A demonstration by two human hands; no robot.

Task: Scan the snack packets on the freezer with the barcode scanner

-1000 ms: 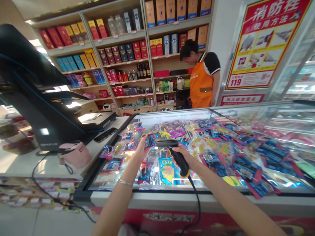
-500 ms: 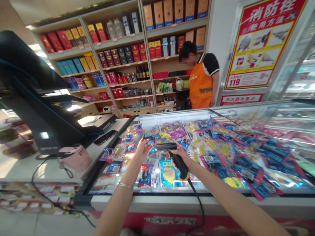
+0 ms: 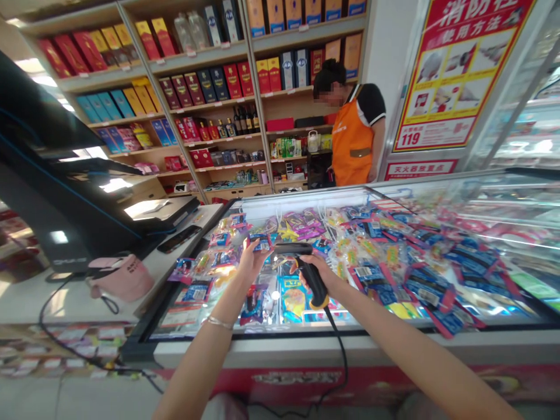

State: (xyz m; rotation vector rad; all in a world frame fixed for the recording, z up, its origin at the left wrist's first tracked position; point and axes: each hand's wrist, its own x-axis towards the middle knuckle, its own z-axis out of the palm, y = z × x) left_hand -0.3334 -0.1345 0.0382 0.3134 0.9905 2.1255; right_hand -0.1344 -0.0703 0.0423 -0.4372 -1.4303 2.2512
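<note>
At far left, well to the left of both hands, a slanted black display terminal edged with a thin blue line (image 3: 72, 201) stands on a white counter (image 3: 21, 303). Nearer the hands, the counter bears a pink pouch with dark lettering and a loop strap (image 3: 120, 279) and, beyond it, a flat dark phone (image 3: 179, 239). Past the hands rises pale wooden shelving (image 3: 236, 111) stocked with boxes and bottles. A silver-coloured bracelet (image 3: 220, 322) rings the left wrist. The left hand (image 3: 250, 261) grasps a small blue-and-pink plastic packet (image 3: 262, 241) in its fingers, above a long glass-topped chest with a pale front rim (image 3: 284, 352). Just right of that packet is the head of a black handheld scanner with yellow trim (image 3: 312, 280), pointing leftward. The right hand (image 3: 322, 269) is closed around the scanner's grip, from which a black cable (image 3: 343, 350) hangs over the chest's front. Beyond the right hand, a person in an orange apron (image 3: 353, 149) stands with head bowed. To the right of the hands lie many blue-and-pink packets (image 3: 426, 284), heaped and overlapping; farther back hangs a red-and-yellow poster (image 3: 455, 76).
</note>
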